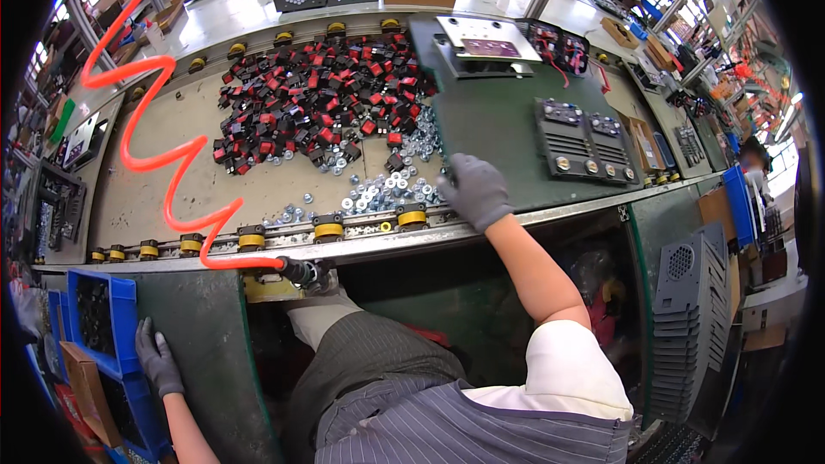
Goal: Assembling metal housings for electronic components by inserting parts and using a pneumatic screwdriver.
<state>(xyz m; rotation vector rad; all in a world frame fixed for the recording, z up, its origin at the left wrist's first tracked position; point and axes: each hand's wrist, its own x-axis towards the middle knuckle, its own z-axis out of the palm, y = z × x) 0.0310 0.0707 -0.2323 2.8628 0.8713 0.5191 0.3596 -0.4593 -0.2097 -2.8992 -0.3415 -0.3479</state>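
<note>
My right hand [478,192], in a grey glove, is over the front edge of the green board [494,137], right beside a heap of small silvery nuts or screws [378,193]. Its fingers are curled, and whatever they may hold is hidden. Low on the left, my left hand [159,361], also gloved, lies with fingers stretched out on a green surface [193,326] next to a blue bin [125,326] of dark parts. Behind the silvery heap spreads a large pile of red and black block-shaped parts [322,103].
A coiled orange hose [185,150] hangs at the left, ending in a dark tool [301,272] by the bench edge. Black finned units [584,142] and a metal plate [490,39] sit on the board. Perforated dark panels [692,318] are stacked at the right.
</note>
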